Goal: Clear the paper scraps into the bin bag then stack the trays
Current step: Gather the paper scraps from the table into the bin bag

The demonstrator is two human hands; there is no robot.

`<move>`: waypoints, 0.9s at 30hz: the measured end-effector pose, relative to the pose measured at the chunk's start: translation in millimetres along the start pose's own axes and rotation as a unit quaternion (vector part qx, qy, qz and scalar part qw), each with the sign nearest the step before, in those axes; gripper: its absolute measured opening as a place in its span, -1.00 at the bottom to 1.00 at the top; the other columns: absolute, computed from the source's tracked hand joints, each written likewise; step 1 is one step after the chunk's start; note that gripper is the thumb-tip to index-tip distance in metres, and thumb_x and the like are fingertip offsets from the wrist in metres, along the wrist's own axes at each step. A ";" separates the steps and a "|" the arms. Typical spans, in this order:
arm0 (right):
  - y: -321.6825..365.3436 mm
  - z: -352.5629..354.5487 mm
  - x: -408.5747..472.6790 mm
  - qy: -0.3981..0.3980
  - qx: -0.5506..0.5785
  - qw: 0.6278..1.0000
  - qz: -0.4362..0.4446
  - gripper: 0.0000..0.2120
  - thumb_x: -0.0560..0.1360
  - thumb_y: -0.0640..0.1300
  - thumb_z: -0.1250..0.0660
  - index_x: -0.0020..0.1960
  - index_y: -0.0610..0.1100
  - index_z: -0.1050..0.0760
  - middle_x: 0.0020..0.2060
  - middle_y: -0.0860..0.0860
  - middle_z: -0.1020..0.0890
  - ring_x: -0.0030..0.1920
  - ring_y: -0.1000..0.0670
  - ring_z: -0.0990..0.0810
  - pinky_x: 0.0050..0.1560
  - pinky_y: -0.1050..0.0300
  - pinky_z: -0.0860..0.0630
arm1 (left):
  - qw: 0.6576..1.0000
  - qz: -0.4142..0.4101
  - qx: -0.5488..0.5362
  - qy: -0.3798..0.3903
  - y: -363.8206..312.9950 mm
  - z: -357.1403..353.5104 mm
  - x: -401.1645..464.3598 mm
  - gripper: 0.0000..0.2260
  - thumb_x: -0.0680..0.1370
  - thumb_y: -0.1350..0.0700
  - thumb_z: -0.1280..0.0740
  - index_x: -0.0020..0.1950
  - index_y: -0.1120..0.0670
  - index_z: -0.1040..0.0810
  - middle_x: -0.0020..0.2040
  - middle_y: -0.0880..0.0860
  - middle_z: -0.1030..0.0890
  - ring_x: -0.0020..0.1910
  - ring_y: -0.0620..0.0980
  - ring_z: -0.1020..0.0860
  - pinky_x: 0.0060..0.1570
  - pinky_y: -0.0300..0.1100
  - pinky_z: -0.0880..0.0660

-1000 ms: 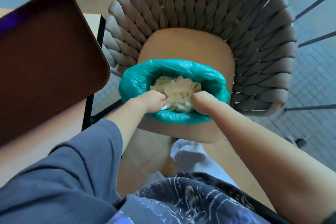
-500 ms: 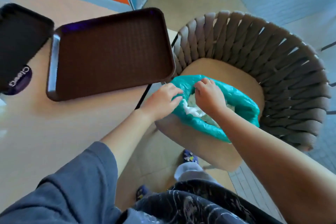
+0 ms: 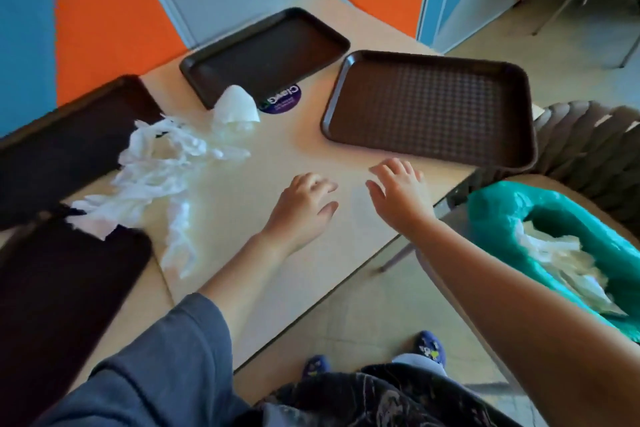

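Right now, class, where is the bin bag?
In the head view, the bin bag sits at the right on the chair, beside the table edge.

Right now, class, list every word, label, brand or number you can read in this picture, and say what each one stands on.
"Clawg": the large white letters seem to read so, seen turned and blurred, on the round purple sticker on the table beside the far tray.
Smaller print under it on the sticker: too small and blurred to read.
Nothing readable shows on the trays, the bin bag or the paper scraps.
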State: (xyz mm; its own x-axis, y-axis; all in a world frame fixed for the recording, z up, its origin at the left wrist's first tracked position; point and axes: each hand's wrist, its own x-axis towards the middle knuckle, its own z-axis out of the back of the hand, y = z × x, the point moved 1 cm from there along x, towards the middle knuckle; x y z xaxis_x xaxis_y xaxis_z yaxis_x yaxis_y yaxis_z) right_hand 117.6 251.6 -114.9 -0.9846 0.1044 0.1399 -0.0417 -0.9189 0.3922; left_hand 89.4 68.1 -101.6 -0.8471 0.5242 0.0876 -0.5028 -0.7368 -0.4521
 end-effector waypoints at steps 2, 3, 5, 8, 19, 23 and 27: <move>37.7 -15.5 0.6 0.027 0.010 0.999 0.026 -0.70 0.54 -0.05 -0.22 0.20 -0.15 -0.48 0.15 -0.10 -0.53 0.19 -0.19 -0.45 0.18 -0.11 -0.36 | 0.999 0.037 0.020 -0.014 31.4 17.9 -26.4 -0.68 0.52 0.10 -0.32 0.26 0.12 -0.50 0.27 0.12 -0.46 0.31 0.11 -0.35 0.26 -0.06 -0.29; 56.9 -24.2 0.2 0.038 0.020 0.998 0.040 -0.70 0.53 -0.04 -0.21 0.20 -0.15 -0.48 0.15 -0.11 -0.53 0.19 -0.20 -0.45 0.18 -0.12 -0.35 | 0.998 0.057 0.028 -0.020 47.2 26.9 -40.5 -0.67 0.52 0.09 -0.31 0.28 0.10 -0.49 0.29 0.11 -0.44 0.33 0.09 -0.33 0.27 -0.06 -0.28; 92.6 -40.5 -1.5 0.063 0.038 0.995 0.067 -0.68 0.53 -0.03 -0.21 0.22 -0.15 -0.47 0.17 -0.12 -0.51 0.20 -0.21 -0.44 0.19 -0.11 -0.32 | 0.994 0.092 0.042 -0.031 77.5 41.5 -66.8 -0.66 0.52 0.08 -0.32 0.29 0.08 -0.48 0.31 0.09 -0.42 0.34 0.08 -0.31 0.27 -0.06 -0.27; 144.1 -66.5 -5.4 0.120 0.030 0.987 0.103 -0.60 0.54 0.02 -0.20 0.33 -0.11 -0.36 0.29 -0.08 -0.42 0.29 -0.16 -0.36 0.26 -0.06 -0.28 | 0.986 0.140 0.067 -0.059 120.1 61.6 -104.6 -0.66 0.48 0.10 -0.37 0.24 0.10 -0.52 0.27 0.13 -0.46 0.30 0.16 -0.36 0.20 0.01 -0.34; 281.5 -135.3 -4.6 0.257 -0.009 0.939 0.231 -0.25 0.49 0.20 -0.23 0.51 0.02 0.08 0.52 0.03 0.18 0.51 -0.11 0.16 0.44 -0.23 0.00 | 0.947 0.281 0.109 -0.111 230.0 123.0 -169.1 -0.65 0.53 0.06 -0.28 0.32 -0.02 -0.43 0.35 0.08 -0.34 0.35 0.14 -0.26 0.16 0.05 -0.36; 293.5 -151.3 0.0 0.296 -0.075 0.923 0.233 -0.32 0.52 0.13 -0.22 0.50 -0.02 0.01 0.52 -0.03 0.22 0.50 -0.13 0.30 0.46 -0.24 0.10 | 0.954 0.262 0.136 -0.060 244.8 134.7 -159.3 -0.60 0.54 0.01 -0.24 0.38 -0.09 -0.34 0.43 0.05 -0.25 0.39 0.13 -0.20 0.21 0.05 -0.32; 287.4 -161.5 1.2 0.288 -0.066 0.927 0.229 -0.55 0.54 -0.15 -0.22 0.40 -0.13 -0.24 0.47 -0.07 -0.13 0.52 -0.09 0.16 0.47 -0.20 0.00 | 0.960 0.222 0.171 -0.014 248.6 139.8 -131.7 -0.56 0.54 -0.06 -0.23 0.41 -0.10 -0.29 0.52 0.07 -0.08 0.44 0.15 -0.08 0.30 0.10 -0.24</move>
State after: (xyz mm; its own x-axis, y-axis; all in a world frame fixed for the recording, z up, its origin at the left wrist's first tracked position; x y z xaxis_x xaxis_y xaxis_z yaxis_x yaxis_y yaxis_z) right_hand 77.1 -73.7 -148.8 -0.8294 -0.4948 -0.2594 0.4209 -0.8587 0.2923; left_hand 51.8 -243.8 -101.4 -0.9929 0.1173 -0.0206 -0.1136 -0.9846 -0.1325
